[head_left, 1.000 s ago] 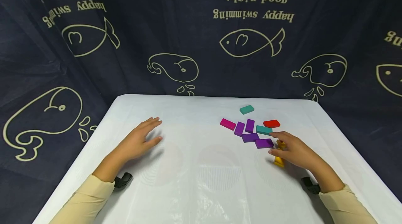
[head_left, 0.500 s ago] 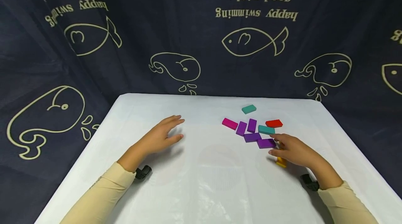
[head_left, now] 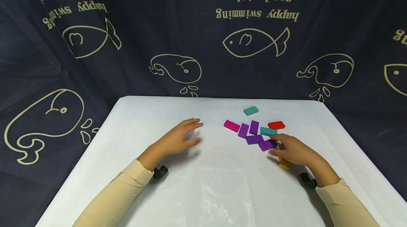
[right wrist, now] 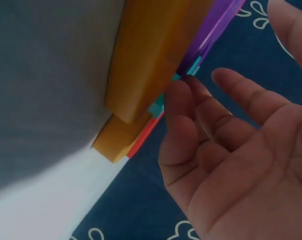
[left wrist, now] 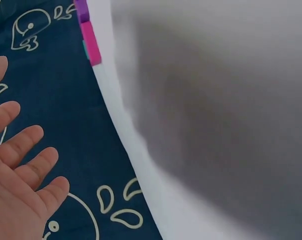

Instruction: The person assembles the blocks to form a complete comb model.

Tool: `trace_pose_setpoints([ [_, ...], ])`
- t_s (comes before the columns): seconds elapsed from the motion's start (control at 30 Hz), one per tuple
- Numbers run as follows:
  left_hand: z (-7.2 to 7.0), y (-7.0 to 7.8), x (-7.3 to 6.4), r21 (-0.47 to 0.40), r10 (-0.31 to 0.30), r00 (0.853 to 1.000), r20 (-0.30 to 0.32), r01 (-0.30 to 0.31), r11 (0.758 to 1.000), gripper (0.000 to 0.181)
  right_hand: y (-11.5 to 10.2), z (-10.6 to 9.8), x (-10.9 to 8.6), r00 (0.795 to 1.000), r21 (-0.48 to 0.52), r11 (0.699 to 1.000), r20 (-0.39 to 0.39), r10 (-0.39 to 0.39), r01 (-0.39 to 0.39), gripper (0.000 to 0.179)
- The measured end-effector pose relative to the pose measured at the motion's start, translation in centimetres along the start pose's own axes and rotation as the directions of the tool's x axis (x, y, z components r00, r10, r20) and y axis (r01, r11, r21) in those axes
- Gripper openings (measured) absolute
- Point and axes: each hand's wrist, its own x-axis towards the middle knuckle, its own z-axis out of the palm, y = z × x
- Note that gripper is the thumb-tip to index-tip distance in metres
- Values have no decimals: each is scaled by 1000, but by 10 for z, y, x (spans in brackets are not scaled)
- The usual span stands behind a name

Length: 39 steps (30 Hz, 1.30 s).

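Note:
My right hand hovers low over the right side of the table, thumb and index finger apart. Its fingertips are right at the nearest purple block and close to a teal block. Beneath the palm, an orange block is partly covered. The right wrist view shows that orange block large, with a second orange block beyond it; some fingers curl beside them, gripping neither. My left hand is held above the table's middle-left, fingers spread, holding nothing.
Around the right hand lie more purple blocks, a pink block and a red block. Another teal block sits farther back. A dark printed curtain hangs behind the white table.
My left hand has moved right, toward the table's middle. The right hand has shifted slightly left, and the nearest purple block has turned a little at its fingertips.

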Motion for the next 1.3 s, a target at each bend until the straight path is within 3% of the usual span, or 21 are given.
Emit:
trace_pose_setpoints([
  [0.3,9,11,27,-35,46,999,-9,-46,998,55,1,4,5,999,3,1000,-36,-6,6,64],
  [0.6,26,25,53,-59,70,996,54,-67,996,55,1,8,10,998,14,1000,-56,-6,7,67],
  [0.8,49,38,74,-34,148,978,148,-145,989,54,3,10,12,998,19,1000,-62,10,-9,67],
  [1.1,75,65,105,-4,215,957,193,-218,976,52,2,10,11,997,30,999,-65,46,-45,66],
  [1.3,83,72,123,40,223,950,220,-237,971,52,2,12,14,997,27,997,-42,70,-69,65],
])
